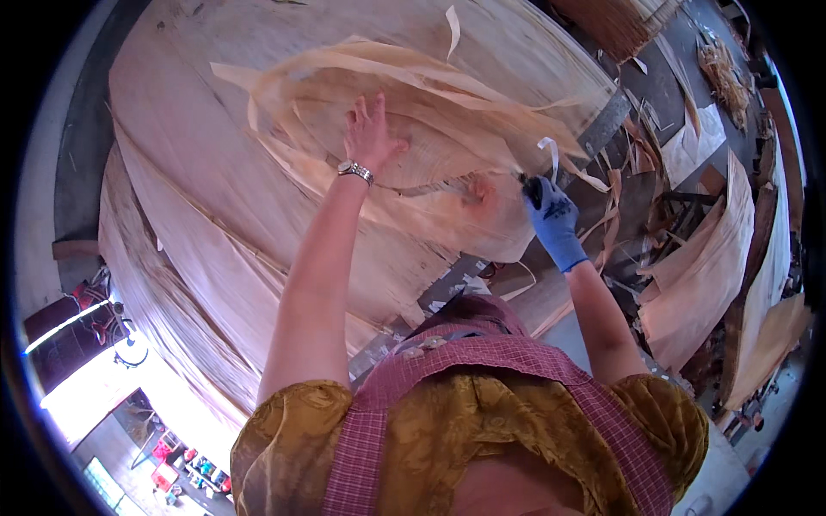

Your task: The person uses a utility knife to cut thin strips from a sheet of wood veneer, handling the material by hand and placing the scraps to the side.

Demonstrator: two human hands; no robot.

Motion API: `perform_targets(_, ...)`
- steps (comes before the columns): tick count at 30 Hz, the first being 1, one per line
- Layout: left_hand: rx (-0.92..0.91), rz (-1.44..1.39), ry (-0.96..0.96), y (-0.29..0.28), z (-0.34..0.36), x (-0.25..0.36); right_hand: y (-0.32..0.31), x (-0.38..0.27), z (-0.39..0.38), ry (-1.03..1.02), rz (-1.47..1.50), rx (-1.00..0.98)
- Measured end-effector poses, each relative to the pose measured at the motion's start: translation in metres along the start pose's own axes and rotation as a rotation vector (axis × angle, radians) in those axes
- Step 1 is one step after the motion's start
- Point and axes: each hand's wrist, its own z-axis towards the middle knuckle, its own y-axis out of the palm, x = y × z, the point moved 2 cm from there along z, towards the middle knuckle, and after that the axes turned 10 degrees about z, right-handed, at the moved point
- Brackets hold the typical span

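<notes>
My left hand (372,142), bare with a metal watch (355,171) at the wrist, lies with fingers spread on a thin, pale wood veneer sheet (439,159). The piece has a ragged split and a reddish knot. Torn, curling veneer strips (387,62) ring its far side. At the sheet's right end, my right hand (555,222) wears a blue glove with dark patches. Its fingers are closed around something small and dark, too hidden to name. A white curled strip (551,153) stands up just beyond the glove.
Broad veneer sheets (198,129) are layered beneath and to the left. Scraps and bent veneer pieces (701,279) lie in a heap on the right, with a shredded bundle (724,77) farther off. A bicycle (120,331) and red containers (165,473) appear at lower left.
</notes>
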Motion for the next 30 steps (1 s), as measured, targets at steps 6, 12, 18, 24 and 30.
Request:
perform_targets(6,0.085,-0.014,0.032,0.002,0.003,-0.003,-0.068,-0.05,-0.029,-0.2,-0.085,-0.035)
perform_targets(12,0.032,0.121,0.091,0.018,0.006,-0.013,-0.05,-0.076,-0.015,-0.23,0.409,-0.481)
perform_targets(18,-0.021,-0.169,0.024,-0.007,-0.009,-0.005,0.076,-0.073,0.108,0.075,0.918,-0.67)
perform_targets(24,0.408,-0.004,-0.329,-0.017,-0.099,-0.055,0.12,-0.093,0.102,-0.06,0.2,-0.456)
perform_targets(30,0.322,-0.191,-0.836,0.028,-0.1,-0.121,0.123,-0.094,0.103,0.033,0.132,-0.457)
